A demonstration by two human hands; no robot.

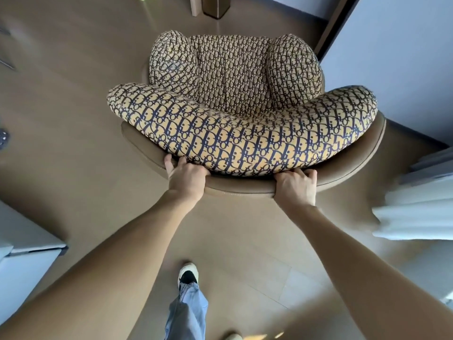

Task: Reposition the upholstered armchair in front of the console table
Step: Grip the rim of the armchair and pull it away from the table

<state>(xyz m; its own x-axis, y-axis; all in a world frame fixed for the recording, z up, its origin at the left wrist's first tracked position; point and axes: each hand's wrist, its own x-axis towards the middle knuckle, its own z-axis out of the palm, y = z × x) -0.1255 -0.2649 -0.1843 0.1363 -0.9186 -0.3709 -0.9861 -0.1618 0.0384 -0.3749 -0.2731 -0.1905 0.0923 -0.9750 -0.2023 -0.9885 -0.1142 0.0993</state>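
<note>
The upholstered armchair [235,99] fills the middle of the view, seen from behind and above. Its cushions carry a beige and navy pattern and sit in a tan leather shell. My left hand [186,176] grips the top rim of the backrest shell on the left, fingers curled over the edge under the back cushion. My right hand [297,185] grips the same rim further right. No console table can be identified with certainty.
A brown furniture leg or base [215,7] stands on the floor beyond the chair. A dark door frame [335,23] and pale wall lie far right. White curtains [416,204] hang at right. A white cabinet [27,253] sits at left. My foot [187,273] steps on the tan floor.
</note>
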